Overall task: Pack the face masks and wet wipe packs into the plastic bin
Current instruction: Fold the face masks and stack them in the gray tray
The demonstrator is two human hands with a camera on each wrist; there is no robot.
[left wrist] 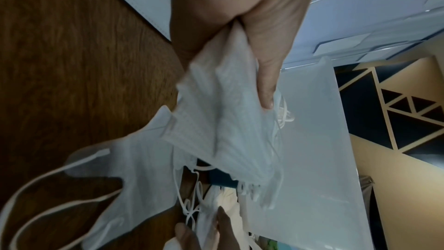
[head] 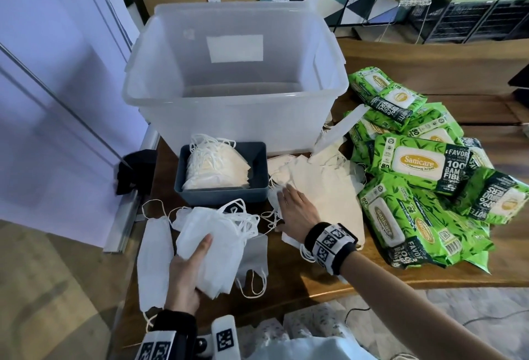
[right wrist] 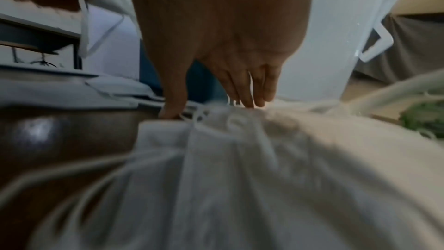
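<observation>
The left hand (head: 183,273) grips a stack of white folded face masks (head: 211,245), thumb on top; only the left wrist view shows the fingers (left wrist: 187,31) curled underneath. The right hand (head: 294,211) lies flat, fingers straight, on cream masks (head: 323,188) on the brown wooden counter (head: 315,276). Beyond its fingertips stands the big clear plastic bin (head: 229,119); the head view alone shows green wet wipe packs (head: 415,165) to the right.

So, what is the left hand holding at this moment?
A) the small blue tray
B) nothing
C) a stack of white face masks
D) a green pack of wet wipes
C: the left hand grips a stack of white face masks, thumb on top, near the table's front edge.
</observation>
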